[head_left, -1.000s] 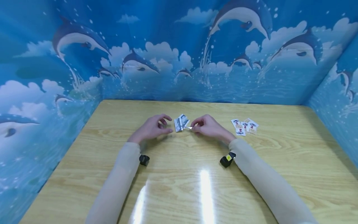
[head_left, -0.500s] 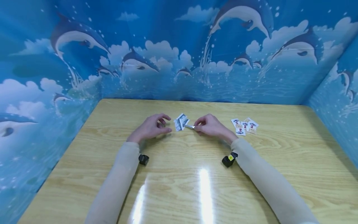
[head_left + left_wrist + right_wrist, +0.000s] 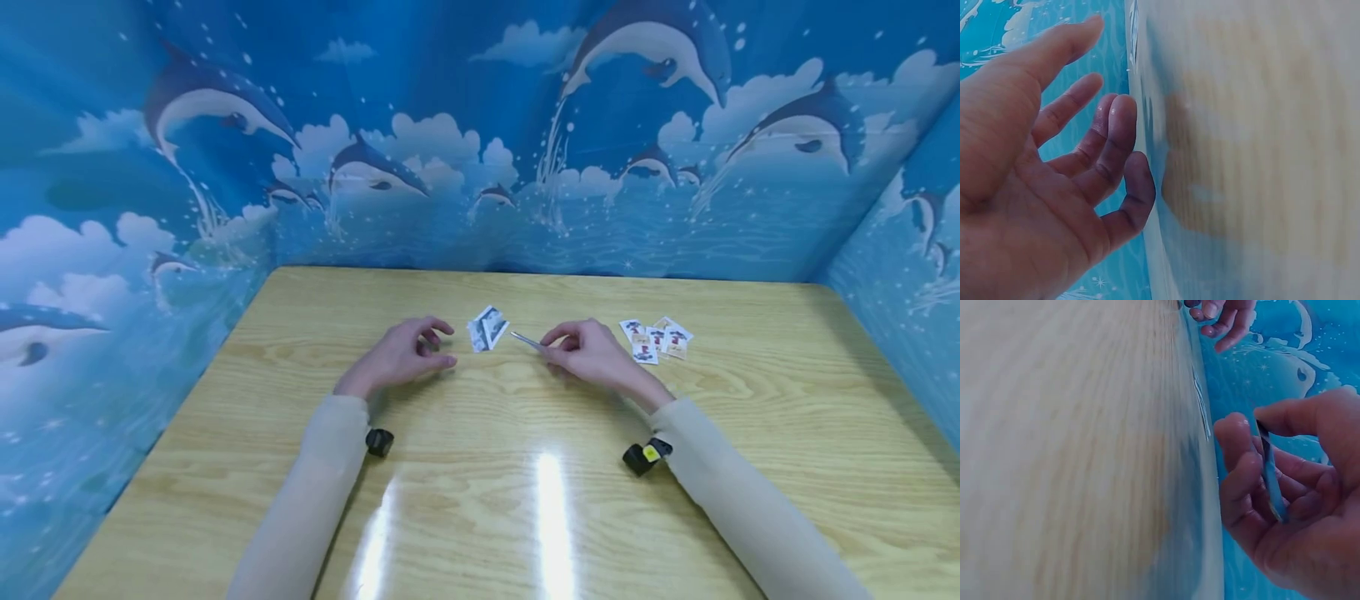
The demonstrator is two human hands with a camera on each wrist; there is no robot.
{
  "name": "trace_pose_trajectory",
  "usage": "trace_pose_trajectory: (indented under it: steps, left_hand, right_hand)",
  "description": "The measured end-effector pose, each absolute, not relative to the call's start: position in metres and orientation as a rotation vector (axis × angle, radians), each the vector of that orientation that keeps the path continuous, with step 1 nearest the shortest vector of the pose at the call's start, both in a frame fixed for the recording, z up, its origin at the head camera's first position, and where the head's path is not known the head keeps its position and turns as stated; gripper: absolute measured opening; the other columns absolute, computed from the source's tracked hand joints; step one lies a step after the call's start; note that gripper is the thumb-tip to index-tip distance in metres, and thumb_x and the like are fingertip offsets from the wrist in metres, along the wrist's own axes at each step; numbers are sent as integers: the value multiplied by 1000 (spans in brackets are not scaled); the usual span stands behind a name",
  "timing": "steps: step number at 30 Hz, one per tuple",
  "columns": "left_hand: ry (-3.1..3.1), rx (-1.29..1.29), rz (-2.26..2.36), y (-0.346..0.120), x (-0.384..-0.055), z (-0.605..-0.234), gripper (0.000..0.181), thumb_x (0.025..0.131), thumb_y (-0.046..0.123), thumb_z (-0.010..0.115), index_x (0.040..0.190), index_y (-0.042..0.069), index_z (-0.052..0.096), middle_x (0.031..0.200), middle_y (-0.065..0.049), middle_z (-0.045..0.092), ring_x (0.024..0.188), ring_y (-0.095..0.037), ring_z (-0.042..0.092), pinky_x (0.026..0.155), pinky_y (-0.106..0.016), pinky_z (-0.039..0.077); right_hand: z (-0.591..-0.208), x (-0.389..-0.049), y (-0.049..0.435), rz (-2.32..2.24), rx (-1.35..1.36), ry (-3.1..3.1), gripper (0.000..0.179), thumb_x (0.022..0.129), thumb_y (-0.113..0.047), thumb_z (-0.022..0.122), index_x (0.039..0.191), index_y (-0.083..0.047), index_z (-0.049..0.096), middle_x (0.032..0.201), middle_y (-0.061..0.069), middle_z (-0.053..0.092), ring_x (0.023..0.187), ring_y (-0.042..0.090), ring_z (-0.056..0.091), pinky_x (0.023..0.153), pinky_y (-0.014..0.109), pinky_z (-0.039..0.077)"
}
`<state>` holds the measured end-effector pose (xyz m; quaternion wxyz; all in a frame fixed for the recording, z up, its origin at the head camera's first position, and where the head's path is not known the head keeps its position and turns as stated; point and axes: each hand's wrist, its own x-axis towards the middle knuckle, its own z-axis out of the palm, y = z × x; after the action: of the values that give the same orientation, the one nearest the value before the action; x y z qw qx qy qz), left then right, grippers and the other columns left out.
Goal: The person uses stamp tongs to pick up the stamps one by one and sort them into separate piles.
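Two small, flat grey-and-white printed pieces (image 3: 487,328) lie overlapping on the table between my hands; the right wrist view shows these flat pieces (image 3: 1201,406) nearly edge-on. My right hand (image 3: 594,354) pinches slim metal tweezers (image 3: 528,340) between thumb and fingers. Their tip points left, a short gap away from the pieces. In the right wrist view, the rear of the tweezers (image 3: 1270,472) runs down into the palm. My left hand (image 3: 401,353) is left of the pieces, fingers loosely bent and holding nothing. The left wrist view shows its bare palm (image 3: 1029,219).
Several small printed cards (image 3: 654,340) with red and dark figures lie overlapping to the right of my right hand. The wood-grain table (image 3: 480,500) ends at a blue dolphin-print curtain (image 3: 450,225) at the back and sides.
My right hand has drawn back to the right and toward me, taking the tweezers off the grey-and-white pieces. The left hand has shifted slightly toward me. The pieces look unmoved.
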<state>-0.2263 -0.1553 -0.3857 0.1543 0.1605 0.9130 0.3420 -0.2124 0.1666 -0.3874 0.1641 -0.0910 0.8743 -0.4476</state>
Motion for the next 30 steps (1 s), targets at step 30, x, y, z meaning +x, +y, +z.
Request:
trace_pose_trajectory:
  steps: [30]
  left_hand:
    - [2607,632,903,-141,-178,-376,55,90,33,79,138,16,59,122,-10,61,102,-17,65,94,-39,55]
  right_hand:
    - [-381,-141,207,-1188,-155,2482,30,87,-17,76,109,-3,61,86,8,68,59,17,64,58,34,56]
